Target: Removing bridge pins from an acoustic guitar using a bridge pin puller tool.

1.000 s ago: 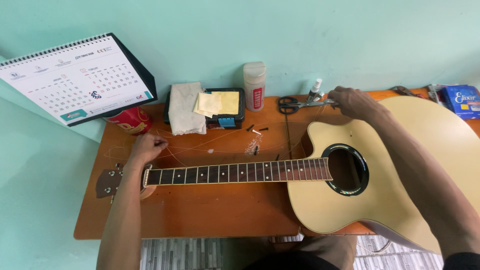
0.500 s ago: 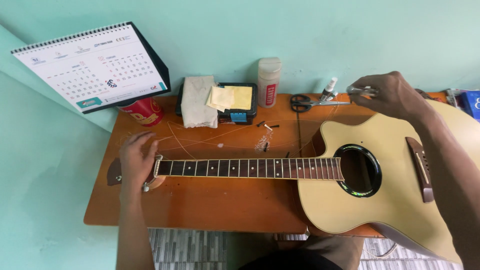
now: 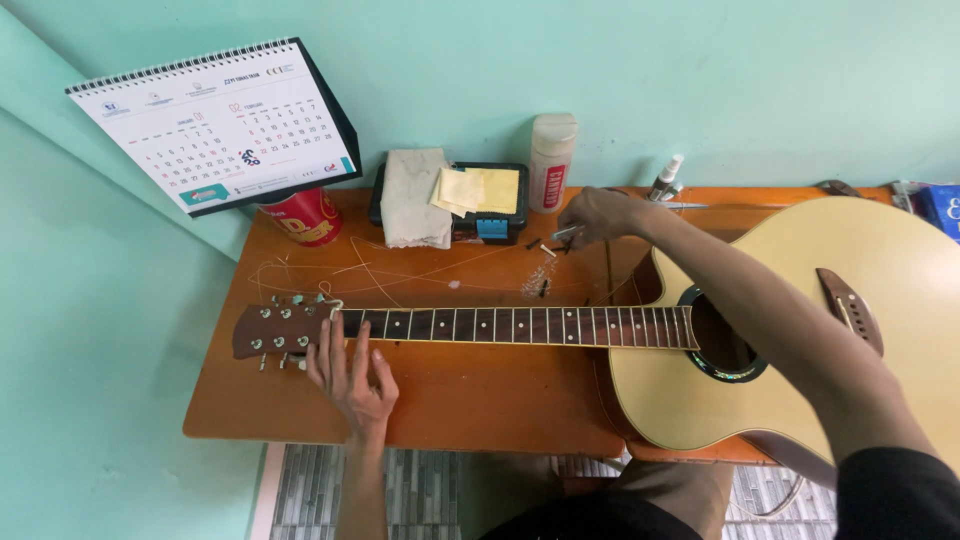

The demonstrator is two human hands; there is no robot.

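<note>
A pale acoustic guitar lies flat on the orange table, with its neck pointing left and its headstock near the left edge. My left hand rests on the near side of the neck by the nut, fingers spread. Above the neck at the back middle of the table, my right hand pinches a small metal tool. Loose wire strings curl on the table behind the neck. Small dark pins lie under the tool.
A desk calendar and red can stand at the back left. A black tray holds a cloth and yellow papers. A white bottle, a small spray bottle and a blue packet line the wall.
My right hand has come left from the back right of the table to the middle, now holding the small tool. My left hand dropped to the near side of the neck.
</note>
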